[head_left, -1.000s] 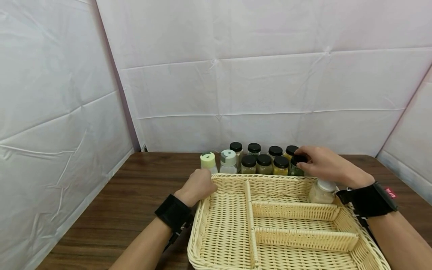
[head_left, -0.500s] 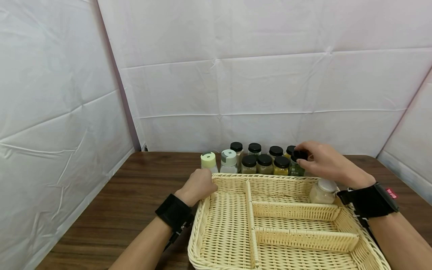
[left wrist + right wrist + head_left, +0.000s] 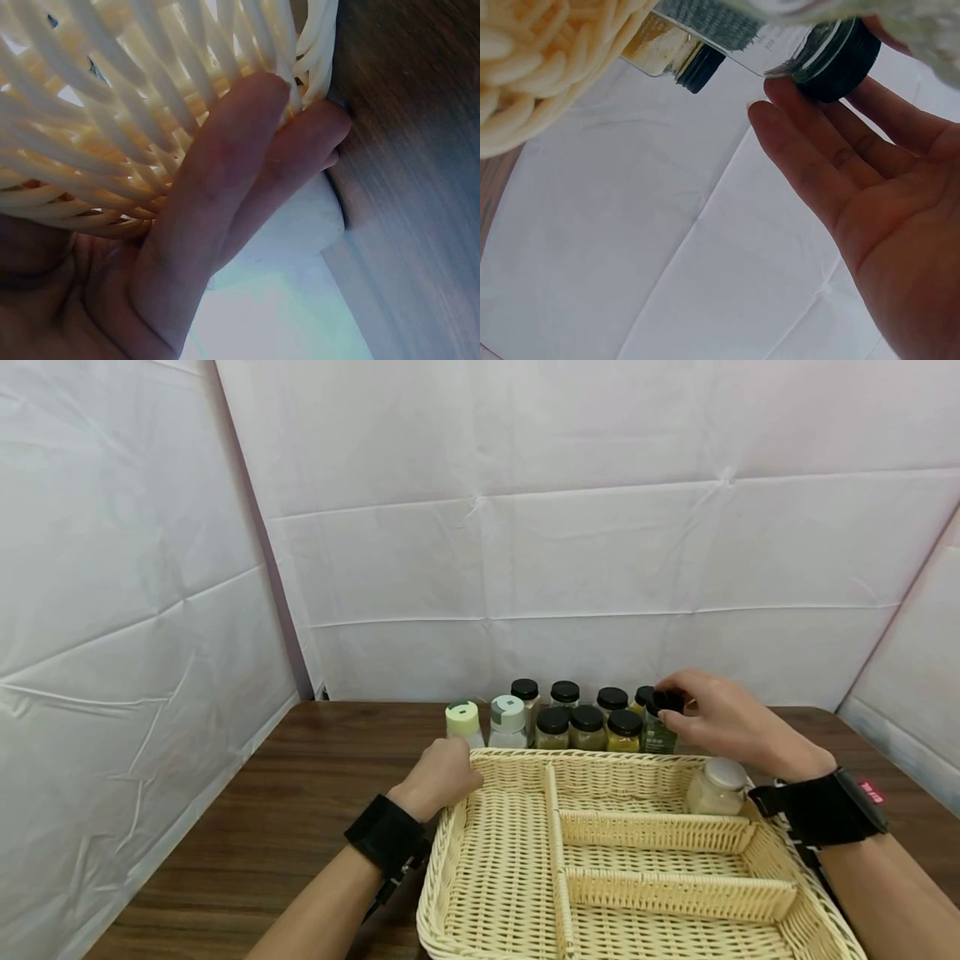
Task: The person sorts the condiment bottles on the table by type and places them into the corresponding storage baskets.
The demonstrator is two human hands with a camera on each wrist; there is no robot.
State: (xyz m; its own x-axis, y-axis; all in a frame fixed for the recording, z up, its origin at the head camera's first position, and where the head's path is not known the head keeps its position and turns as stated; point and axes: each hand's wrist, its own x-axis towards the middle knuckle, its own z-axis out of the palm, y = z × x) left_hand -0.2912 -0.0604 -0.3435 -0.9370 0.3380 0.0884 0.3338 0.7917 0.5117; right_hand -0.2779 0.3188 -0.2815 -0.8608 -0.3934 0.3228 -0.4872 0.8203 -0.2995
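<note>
In the head view my left hand [image 3: 444, 778] grips the far left corner of a cream woven basket [image 3: 557, 860]. The left wrist view has its fingers [image 3: 217, 172] lying along the outside of the weave. Beyond the far right corner, my right hand [image 3: 716, 720] pinches the black lid of a small glass spice jar [image 3: 660, 735] with dark green contents and a printed label. Seen from the right wrist, fingers curve round that black lid [image 3: 840, 64]. A white-lidded jar of pale contents [image 3: 716, 787] stands inside the basket's far right compartment.
Several black-lidded spice jars [image 3: 587, 729] line up behind the basket. Left of them stand a yellow-capped shaker [image 3: 462, 722] and a pale green-capped one [image 3: 507, 722]. Brown wooden table [image 3: 300, 810] lies beneath; white sheeting [image 3: 585, 552] hangs behind and at both sides.
My right hand has risen slightly, and the lid it pinches sits higher, with the jar's printed label now showing. The left hand and basket have stayed put.
</note>
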